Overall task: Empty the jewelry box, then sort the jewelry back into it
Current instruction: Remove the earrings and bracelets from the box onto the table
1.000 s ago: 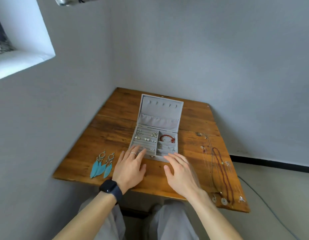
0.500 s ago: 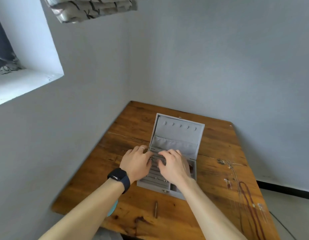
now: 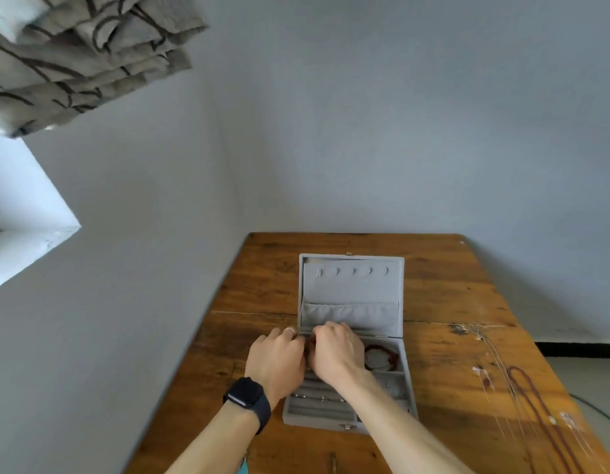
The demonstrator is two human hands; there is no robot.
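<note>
A grey velvet jewelry box (image 3: 351,289) lies open on the wooden table (image 3: 450,285), its lid leaning back. In its right compartment sits a red bead bracelet (image 3: 382,357). Small studs (image 3: 322,398) sit in the ridged rows at front left. My left hand (image 3: 276,364) and my right hand (image 3: 337,354) meet over the back left rows. Both have fingers curled down into the box, and the fingertips are hidden. Thin chains and a dark red bead necklace (image 3: 532,398) lie on the table to the right.
A teal feather earring (image 3: 242,468) peeks in at the bottom edge by my left forearm. A small brown piece (image 3: 333,461) lies in front of the box. Grey walls close in at left and behind. A patterned curtain (image 3: 74,56) hangs top left.
My hands moved from the table in front of the box onto its back left rows and drew together. My head came forward and tilted up, so the feather earrings slid nearly out of view.
</note>
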